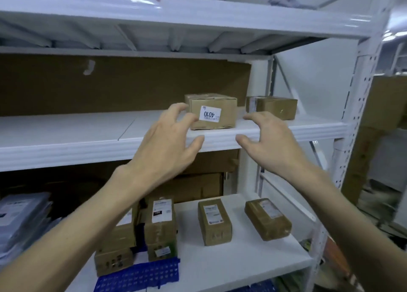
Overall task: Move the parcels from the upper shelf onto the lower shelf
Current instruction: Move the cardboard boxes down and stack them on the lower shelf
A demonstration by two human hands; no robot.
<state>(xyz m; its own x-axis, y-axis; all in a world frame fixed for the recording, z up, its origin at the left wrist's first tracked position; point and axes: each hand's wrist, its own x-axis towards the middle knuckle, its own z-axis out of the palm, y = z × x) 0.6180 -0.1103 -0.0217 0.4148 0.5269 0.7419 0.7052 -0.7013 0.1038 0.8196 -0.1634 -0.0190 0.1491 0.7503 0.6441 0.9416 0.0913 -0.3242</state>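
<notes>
Nearest me, the lower shelf (242, 261) already holds several parcels (214, 221), so I judge a careless set-down could knock one off its front edge. My left hand (167, 142) and right hand (271, 142) are raised either side of the labelled parcel (211, 111) on the upper shelf (66, 135), fingers spread and curved, gripping nothing; whether the left fingertips touch it I cannot tell. An uneven squeeze could skew it off the lip or shove it toward the second parcel (273, 107) beyond

White perforated upright (361, 115); brown cardboard sheet (110, 85) behind; pale wall (312, 76) at right; glossy top board (198, 10) reflecting light.
</notes>
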